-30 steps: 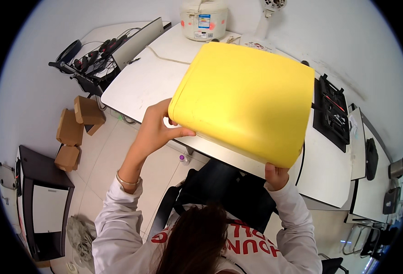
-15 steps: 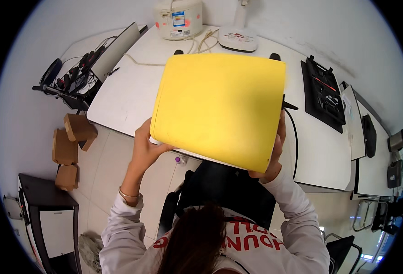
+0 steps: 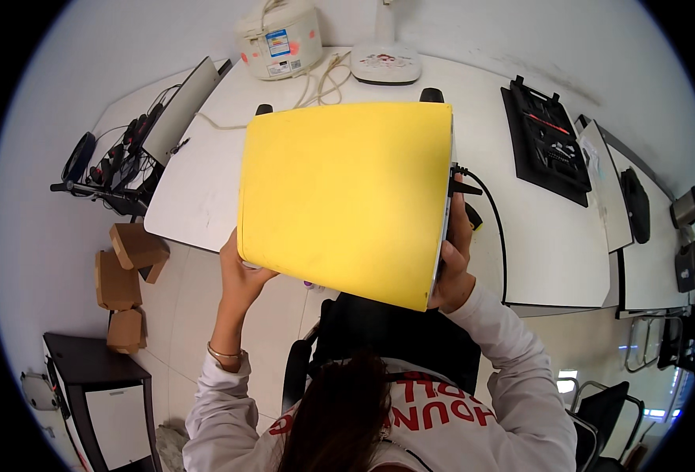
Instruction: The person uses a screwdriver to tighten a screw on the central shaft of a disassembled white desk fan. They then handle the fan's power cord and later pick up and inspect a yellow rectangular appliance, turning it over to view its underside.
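Note:
A large yellow box-shaped appliance (image 3: 343, 200) is held up in front of me, over the near edge of the white table (image 3: 552, 263). Two black knobs or feet stick out at its far side, and a black cord (image 3: 499, 212) runs from its right side. My left hand (image 3: 241, 275) grips its near left corner, with the fingertips hidden beneath. On the right side, my right hand (image 3: 456, 267) presses against the grey edge, its fingers bent around the casing. A small black-and-yellow item (image 3: 473, 216) shows just beyond that hand. The appliance's underside is hidden.
A white rice cooker (image 3: 280, 43) and a white lamp base (image 3: 387, 64) stand at the back. An open black tool case (image 3: 550, 141) lies on the right. Cardboard boxes (image 3: 119, 279) and a dark cabinet (image 3: 99, 377) are on the left; a black chair (image 3: 395, 330) is below me.
The yellow appliance and both hands have shifted left in view. More of its right side and the cord's plug end now shows. The whole view has also moved slightly.

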Available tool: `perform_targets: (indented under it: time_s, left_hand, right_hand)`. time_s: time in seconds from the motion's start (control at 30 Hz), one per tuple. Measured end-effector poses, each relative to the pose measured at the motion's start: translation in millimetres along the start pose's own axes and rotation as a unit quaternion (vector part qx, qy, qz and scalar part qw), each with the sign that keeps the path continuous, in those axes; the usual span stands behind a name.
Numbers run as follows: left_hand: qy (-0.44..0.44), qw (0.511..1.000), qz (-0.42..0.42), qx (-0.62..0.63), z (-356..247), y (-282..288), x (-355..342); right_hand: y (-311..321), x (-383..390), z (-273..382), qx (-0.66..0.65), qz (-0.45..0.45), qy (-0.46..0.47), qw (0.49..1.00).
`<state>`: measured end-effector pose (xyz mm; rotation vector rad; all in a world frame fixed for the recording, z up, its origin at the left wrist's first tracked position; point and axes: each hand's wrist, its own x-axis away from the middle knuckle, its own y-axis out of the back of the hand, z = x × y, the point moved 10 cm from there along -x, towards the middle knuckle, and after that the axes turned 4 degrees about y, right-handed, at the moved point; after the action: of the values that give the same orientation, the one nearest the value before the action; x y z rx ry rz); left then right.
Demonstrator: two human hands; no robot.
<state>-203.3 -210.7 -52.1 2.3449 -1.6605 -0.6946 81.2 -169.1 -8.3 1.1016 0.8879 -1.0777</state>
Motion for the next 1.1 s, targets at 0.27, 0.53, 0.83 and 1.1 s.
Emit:
perform_targets:
  time_s: [0.27, 0.53, 0.83, 1.1]
  left_hand:
    - [0.005, 1.000, 0.011, -0.009, -5.5, 0.9, -4.0]
    - [-0.049, 0.997, 0.063, -0.002, -21.5, 11.5, 2.8]
    - [0.048, 0.988, 0.101, 0.111, -20.6, 8.1, 18.5]
    - [0.033, 0.998, 0.054, 0.020, -36.5, 0.4, 28.2]
  right_hand:
    - [2.9, -9.9, 3.3, 0.025, -0.013, 0.016, 0.999]
    - [6.0, 2.0, 10.4, 0.013, 0.031, -0.010, 0.999]
    - [9.2, 26.9, 16.3, 0.008, 0.084, -0.015, 0.996]
    - [3.7, 48.2, 33.0, 0.047, 0.133, -0.027, 0.990]
